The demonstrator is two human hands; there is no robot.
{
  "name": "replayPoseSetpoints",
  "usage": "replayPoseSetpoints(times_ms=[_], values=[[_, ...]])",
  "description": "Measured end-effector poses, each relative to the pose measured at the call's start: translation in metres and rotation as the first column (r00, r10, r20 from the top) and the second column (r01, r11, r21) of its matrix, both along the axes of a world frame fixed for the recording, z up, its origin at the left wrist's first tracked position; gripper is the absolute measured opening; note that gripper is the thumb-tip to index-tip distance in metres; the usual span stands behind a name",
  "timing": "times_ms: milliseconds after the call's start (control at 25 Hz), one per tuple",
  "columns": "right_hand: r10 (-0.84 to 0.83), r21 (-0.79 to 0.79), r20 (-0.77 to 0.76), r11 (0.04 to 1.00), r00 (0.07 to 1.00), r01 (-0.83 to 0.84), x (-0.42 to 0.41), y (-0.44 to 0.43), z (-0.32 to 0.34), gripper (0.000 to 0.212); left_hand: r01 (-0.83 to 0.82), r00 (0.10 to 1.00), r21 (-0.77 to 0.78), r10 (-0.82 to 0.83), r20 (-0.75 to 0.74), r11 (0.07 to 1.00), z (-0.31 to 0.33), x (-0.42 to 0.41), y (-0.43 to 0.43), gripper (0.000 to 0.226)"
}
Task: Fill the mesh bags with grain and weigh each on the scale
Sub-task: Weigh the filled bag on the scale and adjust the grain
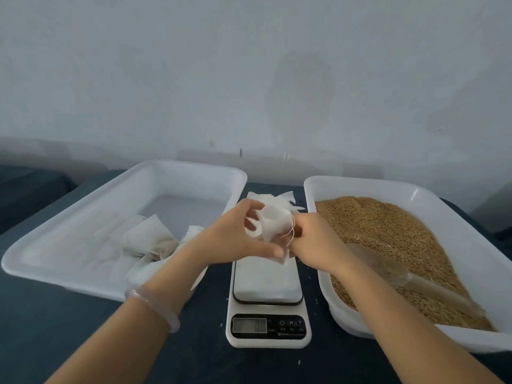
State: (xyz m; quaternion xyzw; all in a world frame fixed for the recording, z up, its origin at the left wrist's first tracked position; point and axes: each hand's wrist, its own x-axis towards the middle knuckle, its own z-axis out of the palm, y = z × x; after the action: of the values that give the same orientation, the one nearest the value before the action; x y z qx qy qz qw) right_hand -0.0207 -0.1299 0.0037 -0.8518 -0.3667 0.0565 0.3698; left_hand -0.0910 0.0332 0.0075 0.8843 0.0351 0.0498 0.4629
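small white mesh drawstring bag [273, 225]: held above white digital scale [268, 309] on dark worktop [83, 328]; left hand [235, 239] and right hand [310, 242], each grip pinched on it. brown grain [388, 231]: in white plastic tray [360, 184], right of scale.

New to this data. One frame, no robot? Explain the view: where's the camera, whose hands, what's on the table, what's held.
No robot: a person works bare-handed, and the single picture comes from a camera worn on their head, looking down. The left hand and right hand both pinch a small white mesh bag, apparently empty, above the scale, whose plate is bare. The left tray holds bags that look filled. The right tray holds grain with a clear scoop lying in it. Spare bags lie behind the scale. Everything sits on a dark table.
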Motion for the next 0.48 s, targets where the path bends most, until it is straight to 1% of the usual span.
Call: replayPoseSetpoints(times_ms=[40, 80, 120, 240, 280, 360, 400, 480], values=[[0.015, -0.038, -0.018, 0.999, 1.000, -0.016, 0.004, 0.003, -0.003, 0.037, 0.025, 0.997, 0.047, -0.021, -0.071, 0.999, -0.004, -0.001, 0.008, 0.066], [0.030, -0.078, -0.032, 0.996, 0.999, -0.032, 0.006, 0.005, -0.005, 0.041, 0.034, 0.995, 0.098, -0.024, -0.097, 0.995, -0.009, -0.001, 0.013, 0.052], [0.040, -0.127, -0.026, 0.991, 0.999, -0.043, 0.008, 0.008, -0.009, 0.039, 0.024, 0.996, 0.151, -0.010, -0.093, 0.988, -0.013, 0.001, 0.015, 0.039], [0.055, -0.257, 0.052, 0.966, 0.997, -0.039, 0.014, 0.013, -0.016, 0.016, -0.011, 0.998, 0.250, 0.026, -0.057, 0.968, -0.023, 0.009, 0.013, 0.008], [0.065, -0.278, 0.069, 0.960, 0.995, -0.044, 0.015, 0.014, -0.017, 0.017, -0.009, 0.998, 0.285, 0.027, -0.058, 0.958, -0.025, 0.011, 0.011, 0.006], [0.086, -0.319, 0.101, 0.947, 0.991, -0.049, 0.018, 0.016, -0.019, 0.032, 0.014, 0.996, 0.338, 0.018, -0.093, 0.941, -0.031, 0.015, 0.005, 0.017], [0.087, -0.348, 0.124, 0.937, 0.988, -0.039, 0.019, 0.017, -0.020, 0.037, 0.031, 0.993, 0.365, 0.011, -0.113, 0.930, -0.034, 0.017, 0.003, 0.023], [0.078, -0.408, 0.158, 0.913, 0.984, -0.007, 0.021, 0.017, -0.023, 0.038, 0.045, 0.993, 0.442, 0.010, -0.120, 0.896, -0.039, 0.021, 0.002, 0.025]])
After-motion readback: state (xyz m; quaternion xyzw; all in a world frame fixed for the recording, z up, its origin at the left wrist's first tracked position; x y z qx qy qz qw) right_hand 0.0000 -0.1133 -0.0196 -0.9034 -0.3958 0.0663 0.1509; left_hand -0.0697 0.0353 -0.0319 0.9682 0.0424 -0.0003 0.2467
